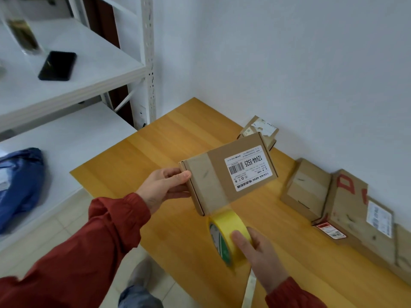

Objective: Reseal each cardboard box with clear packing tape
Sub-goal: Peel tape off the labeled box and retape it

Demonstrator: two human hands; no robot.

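Note:
My left hand point(165, 185) grips the left end of a flat cardboard box point(213, 174) with a white barcode label, held up above the wooden table point(142, 156). A clear band of tape runs across the box's top face and down toward the roll. My right hand point(259, 254) grips a yellowish tape roll point(226, 234) just below the box's near edge, thumb over its outer face.
Several other cardboard boxes stand along the wall: a small one point(259, 128) at the back, one point(307, 187) beside a bigger box point(353, 207) with red print. To the left, a white shelf unit point(93, 70) bears a black phone point(57, 65); a blue bag point(20, 185) lies lower.

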